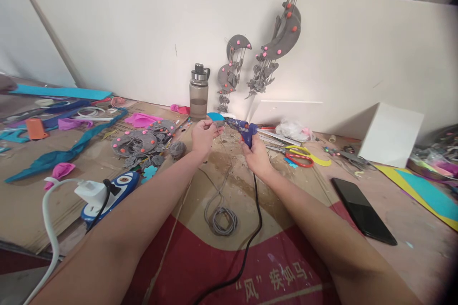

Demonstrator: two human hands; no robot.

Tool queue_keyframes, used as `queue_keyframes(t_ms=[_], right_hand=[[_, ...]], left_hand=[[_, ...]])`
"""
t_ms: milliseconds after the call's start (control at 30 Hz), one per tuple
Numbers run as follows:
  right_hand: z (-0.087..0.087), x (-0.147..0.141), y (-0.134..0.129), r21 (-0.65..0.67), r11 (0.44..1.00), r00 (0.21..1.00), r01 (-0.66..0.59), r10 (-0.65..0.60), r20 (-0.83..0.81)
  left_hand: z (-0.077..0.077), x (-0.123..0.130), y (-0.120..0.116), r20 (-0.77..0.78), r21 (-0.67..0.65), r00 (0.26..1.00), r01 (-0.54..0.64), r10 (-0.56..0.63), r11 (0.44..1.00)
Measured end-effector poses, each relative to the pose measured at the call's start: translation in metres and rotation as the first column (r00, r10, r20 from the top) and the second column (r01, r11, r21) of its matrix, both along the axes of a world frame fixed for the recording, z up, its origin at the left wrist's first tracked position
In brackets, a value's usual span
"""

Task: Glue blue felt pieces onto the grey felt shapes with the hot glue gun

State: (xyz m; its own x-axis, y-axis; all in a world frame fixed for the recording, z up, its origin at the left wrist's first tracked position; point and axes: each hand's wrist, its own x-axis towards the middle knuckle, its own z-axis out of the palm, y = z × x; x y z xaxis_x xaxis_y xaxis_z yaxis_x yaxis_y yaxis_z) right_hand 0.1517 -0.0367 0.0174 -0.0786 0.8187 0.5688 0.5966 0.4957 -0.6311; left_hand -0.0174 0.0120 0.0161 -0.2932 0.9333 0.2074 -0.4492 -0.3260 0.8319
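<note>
My right hand (258,156) is wrapped round the handle of a blue glue gun (246,129), whose nozzle points left. From its handle a black cord runs down over the cardboard. In front of the nozzle, my left hand (204,139) pinches a small grey felt piece (218,124); its exact shape is partly hidden by the fingers. A thin grey cord trails down from there to a loose coil (223,220) on the cardboard (200,200). Beside my left wrist sits a ball of grey yarn (176,150).
Grey felt decorations with pink and orange balls (143,143) lie at left. Similar hanging ones (282,40) hang against the white board. A bottle (199,93) stands behind my left hand. Red-handled scissors (299,158), a phone (363,209) and a power strip (123,195) lie around.
</note>
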Motion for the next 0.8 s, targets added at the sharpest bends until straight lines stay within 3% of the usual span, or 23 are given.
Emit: queue_keyframes(t_ms=[800], right_hand=[[0.006, -0.012, -0.014, 0.036, 0.998, 0.996, -0.048, 0.045, 0.075]], left_hand=[[0.003, 0.006, -0.004, -0.045, -0.007, 0.999, 0.014, -0.014, 1.0]])
